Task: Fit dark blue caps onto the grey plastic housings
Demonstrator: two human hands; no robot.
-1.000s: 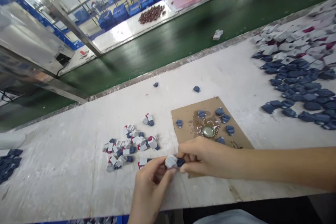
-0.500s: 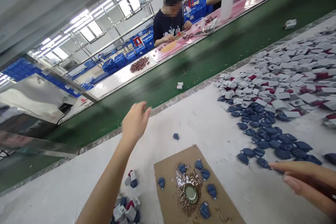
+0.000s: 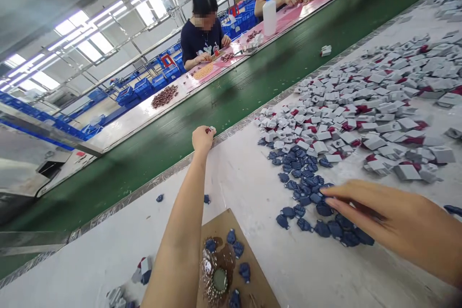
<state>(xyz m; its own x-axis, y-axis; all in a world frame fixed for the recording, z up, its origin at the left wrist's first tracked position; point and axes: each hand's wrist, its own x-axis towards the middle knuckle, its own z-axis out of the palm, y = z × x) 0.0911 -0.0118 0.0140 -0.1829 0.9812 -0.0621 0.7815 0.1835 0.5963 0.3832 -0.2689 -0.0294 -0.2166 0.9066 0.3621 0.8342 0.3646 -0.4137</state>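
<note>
My left hand (image 3: 203, 138) reaches out to the near edge of the green conveyor belt (image 3: 231, 98), its fingers closed on a small whitish piece (image 3: 212, 129), mostly hidden. My right hand (image 3: 393, 221) is over a heap of small dark-blue fist-shaped pieces (image 3: 306, 178), with thumb and forefinger pinched on one of them. Below my left forearm lies a brown board (image 3: 252, 284) bearing a wet, shiny brown smear, a round bottle cap (image 3: 220, 280) and several more dark-blue pieces.
A wide spread of grey-white blocks with dark-red parts (image 3: 342, 120) covers the right side. A small cluster of assembled pieces (image 3: 121, 297) sits at lower left. One white piece (image 3: 326, 50) is on the belt. Across it, two people work beside a squeeze bottle (image 3: 269, 17).
My left hand has reached farther to the belt edge and closed on a whitish piece. My right hand has moved farther into the dark-blue heap. The view has swung right.
</note>
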